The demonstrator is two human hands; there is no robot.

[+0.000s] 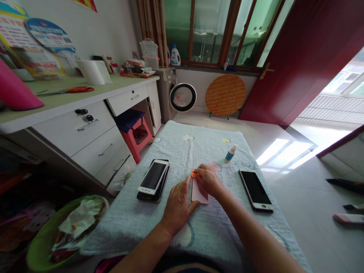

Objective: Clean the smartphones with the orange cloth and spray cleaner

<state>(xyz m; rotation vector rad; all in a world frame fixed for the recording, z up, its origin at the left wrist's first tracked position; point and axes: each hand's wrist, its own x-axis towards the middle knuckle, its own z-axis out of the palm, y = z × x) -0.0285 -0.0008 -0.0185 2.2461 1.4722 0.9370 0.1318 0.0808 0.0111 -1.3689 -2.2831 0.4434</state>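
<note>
A pink phone [199,194] lies on the light blue cloth [196,148] covering the table in front of me. My left hand [178,204] rests beside and on its left edge, fingers bent and pressing it down. My right hand [208,179] is closed in a pinch over the phone's top end, holding a small orange thing [193,173] that I cannot make out. A white phone [154,176] is stacked on a dark one [149,195] to the left. Another white phone [256,189] with a dark screen lies to the right.
A small spray bottle [230,153] stands on the cloth behind the hands. A green basin [47,242] with tissue sits low at the left. White desk drawers [93,136] and a red stool [136,136] are at the left. Tools [345,184] lie on the floor at the right.
</note>
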